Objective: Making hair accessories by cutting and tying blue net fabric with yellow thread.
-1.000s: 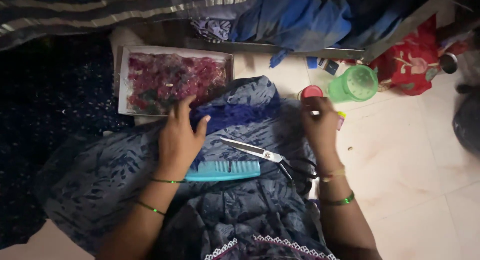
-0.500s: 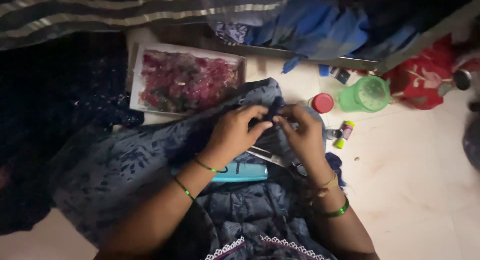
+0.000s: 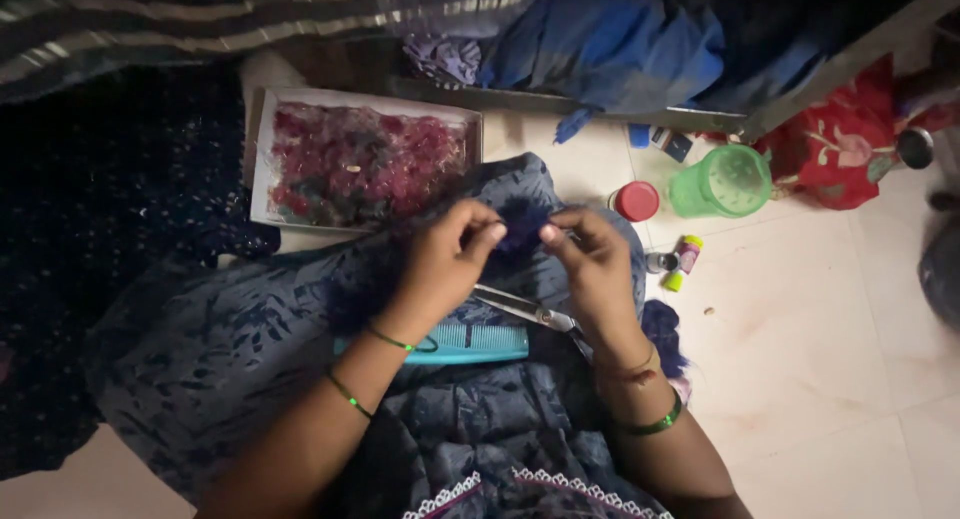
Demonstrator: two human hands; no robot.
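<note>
Two hands (image 3: 520,254), seemingly one dark tuft (image 3: 520,222)

The cloth (image 3: 250,329) is grey-blue with dark navy leaf prints. The comb (image 3: 470,341) is teal. The box (image 3: 262,149) is white, full of red and purple bits. The cup (image 3: 722,182) is green, the lid (image 3: 637,200) red, the bangles (image 3: 655,422) green.

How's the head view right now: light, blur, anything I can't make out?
Head view: dim and soft overall; floor at right is brightest, dark cloth at left loses detail. Left hand and right hand meet over blue fabric; what they pinch is unreadable.
</note>
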